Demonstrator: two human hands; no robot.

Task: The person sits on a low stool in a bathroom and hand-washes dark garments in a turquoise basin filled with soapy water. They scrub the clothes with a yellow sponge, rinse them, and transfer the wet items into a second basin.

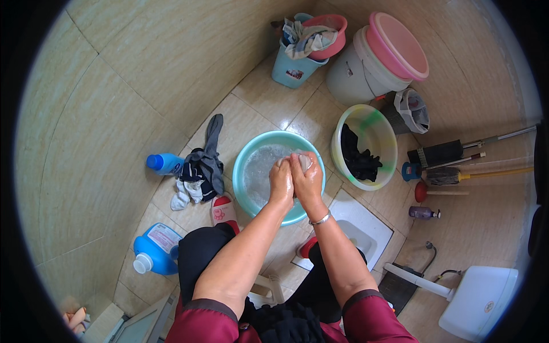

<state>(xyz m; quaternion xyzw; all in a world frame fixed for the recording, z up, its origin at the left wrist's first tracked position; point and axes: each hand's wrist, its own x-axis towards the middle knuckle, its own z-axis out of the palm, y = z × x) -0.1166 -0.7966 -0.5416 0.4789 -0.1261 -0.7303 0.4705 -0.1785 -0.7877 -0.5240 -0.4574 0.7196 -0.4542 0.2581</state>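
My left hand (281, 183) and my right hand (310, 180) are pressed together over a turquoise plastic basin (238, 173). Between them they squeeze a small pale wet cloth (305, 162), mostly hidden by my fingers. Cloudy soapy water (260, 171) with suds fills the lower part of the basin. Both hands look wet, and a silver bracelet (320, 218) circles my right wrist. To the right stands a pale yellow-green basin (388, 148) with black clothing (358, 156) in it. Left of the turquoise basin, grey, navy and white socks (199, 171) lie heaped on the tiles.
A small blue bottle (165, 163) and a large blue detergent jug (158, 248) stand on the left. Behind are a light-blue bin (296, 68) and a white bucket (351, 70) topped by pink basins (399, 45). A squat toilet (360, 225), plunger (421, 191) and brushes (444, 176) are on the right.
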